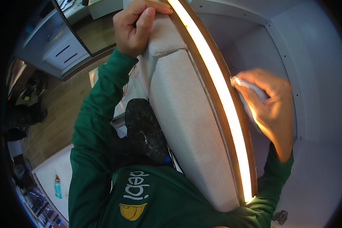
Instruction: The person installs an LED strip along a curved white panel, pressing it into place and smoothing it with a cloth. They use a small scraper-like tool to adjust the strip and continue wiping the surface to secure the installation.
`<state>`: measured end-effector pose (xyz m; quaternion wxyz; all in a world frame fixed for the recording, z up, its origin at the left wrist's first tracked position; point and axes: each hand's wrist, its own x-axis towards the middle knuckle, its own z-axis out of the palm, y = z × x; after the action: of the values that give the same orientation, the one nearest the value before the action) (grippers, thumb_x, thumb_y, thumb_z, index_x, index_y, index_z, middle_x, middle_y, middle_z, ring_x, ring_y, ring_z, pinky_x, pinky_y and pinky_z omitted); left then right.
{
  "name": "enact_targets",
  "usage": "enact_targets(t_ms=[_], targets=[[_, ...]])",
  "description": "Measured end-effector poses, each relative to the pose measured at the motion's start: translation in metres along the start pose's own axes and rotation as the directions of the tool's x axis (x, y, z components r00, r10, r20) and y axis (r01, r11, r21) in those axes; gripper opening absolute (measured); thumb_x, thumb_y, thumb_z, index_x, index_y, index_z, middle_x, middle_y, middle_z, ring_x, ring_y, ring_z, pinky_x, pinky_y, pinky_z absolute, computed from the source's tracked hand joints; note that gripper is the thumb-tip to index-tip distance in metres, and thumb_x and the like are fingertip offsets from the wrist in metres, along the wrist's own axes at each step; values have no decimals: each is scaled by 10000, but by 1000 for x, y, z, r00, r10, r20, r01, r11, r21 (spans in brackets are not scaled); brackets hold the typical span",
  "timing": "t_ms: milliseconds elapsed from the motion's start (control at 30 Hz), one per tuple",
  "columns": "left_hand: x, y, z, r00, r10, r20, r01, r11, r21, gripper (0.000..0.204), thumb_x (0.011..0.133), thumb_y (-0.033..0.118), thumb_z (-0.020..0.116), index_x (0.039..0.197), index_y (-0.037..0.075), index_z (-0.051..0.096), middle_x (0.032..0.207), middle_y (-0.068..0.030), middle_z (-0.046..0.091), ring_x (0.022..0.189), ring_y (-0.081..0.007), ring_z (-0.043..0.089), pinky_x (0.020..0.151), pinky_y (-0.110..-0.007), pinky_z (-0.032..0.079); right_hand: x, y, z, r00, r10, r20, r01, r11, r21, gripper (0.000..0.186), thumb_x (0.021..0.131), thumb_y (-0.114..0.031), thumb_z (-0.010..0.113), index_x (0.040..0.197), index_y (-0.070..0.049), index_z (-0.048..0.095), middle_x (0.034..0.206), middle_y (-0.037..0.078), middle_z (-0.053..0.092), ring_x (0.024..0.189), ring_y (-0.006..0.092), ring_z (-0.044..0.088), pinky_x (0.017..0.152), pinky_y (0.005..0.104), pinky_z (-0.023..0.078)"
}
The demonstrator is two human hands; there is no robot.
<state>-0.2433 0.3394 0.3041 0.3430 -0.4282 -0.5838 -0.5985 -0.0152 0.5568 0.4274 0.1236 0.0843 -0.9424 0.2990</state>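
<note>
A long strip light glows along a wooden board, which has cream padded upholstery on its left side. At the top, my left hand is closed, with curled fingers resting against the padding and the board's edge. Whether it holds anything there is hidden. To the right of the light, my right hand pinches a crumpled white cloth. Its bunched tip comes close to the board's right edge; I cannot tell whether they touch.
White cabinet walls with small holes stand at the right, and a dark metal fitting lies low there. A turquoise tube lies on a white surface at lower left. A drawer unit stands beyond the wooden floor.
</note>
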Motion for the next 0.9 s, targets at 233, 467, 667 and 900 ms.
enact_targets(t_ms=[233, 467, 667, 900], targets=[[-1, -2, 6, 995, -50, -90, 35, 987, -159, 417, 1064, 265, 528, 905, -48, 755, 934, -185, 786, 896, -283, 753, 845, -369, 570, 2, -7, 0, 995, 96, -7, -95, 993, 66, 69, 910, 21, 744, 969, 31, 778, 899, 139, 780, 796, 233, 753, 718, 313, 556], [-2, -3, 0, 1000, 18, -25, -20, 997, -73, 423, 1067, 265, 517, 912, -52, 751, 959, -190, 782, 897, -278, 751, 843, -359, 571, -3, -5, -2, 997, 69, 15, -68, 996, -56, 94, 923, 14, 731, 1004, 39, 773, 882, 154, 769, 756, 224, 717, 685, 309, 525], [-1, 1, -4, 999, 32, 13, -33, 999, 14, 425, 1068, 259, 502, 914, -50, 749, 960, -185, 784, 902, -264, 750, 846, -358, 574, -8, -5, -1, 995, -98, -4, 98, 993, -62, 115, 928, 45, 713, 1019, 29, 781, 946, 155, 785, 849, 236, 762, 713, 323, 564], [-1, 0, -1, 1000, 12, 11, -12, 1000, 8, 398, 1044, 247, 520, 913, -49, 752, 945, -184, 787, 893, -273, 754, 846, -353, 569, -14, -2, -1, 997, -73, -1, 72, 989, -128, 130, 924, 64, 708, 1027, 34, 782, 969, 152, 789, 869, 267, 764, 742, 342, 576]])
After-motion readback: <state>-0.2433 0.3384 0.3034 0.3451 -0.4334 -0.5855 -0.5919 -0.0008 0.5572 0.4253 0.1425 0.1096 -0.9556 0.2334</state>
